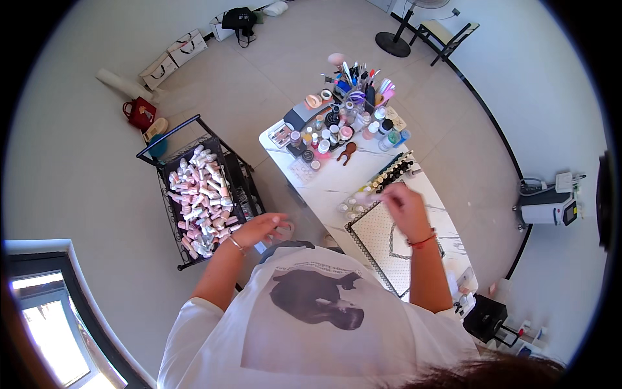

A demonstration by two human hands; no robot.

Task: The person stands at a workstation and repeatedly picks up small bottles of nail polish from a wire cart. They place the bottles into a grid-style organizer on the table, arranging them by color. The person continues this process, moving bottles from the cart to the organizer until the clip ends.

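Note:
My right hand (403,206) is over the marble-patterned table, its fingers closed on a pale, blurred small bottle (367,198). Just beyond it stand rows of small bottles (388,176) with black and cream caps, and several clear-looking ones at the near end of the rows. Under my right forearm lies a dotted mat (374,243) with a dark lace edge. My left hand (265,228) hovers beside the black trolley (182,265), fingers apart and holding nothing. The trolley's top basket holds a heap of nail polish bottles (201,194) in pink and white tones.
Jars and bottles (335,133), a brush holder crowded with tools (359,87) and a brown wooden piece (347,153) stand or lie at the table's far end. Paper bags (187,47) line the wall. A pedestal fan (393,44) and a chair (444,39) stand beyond.

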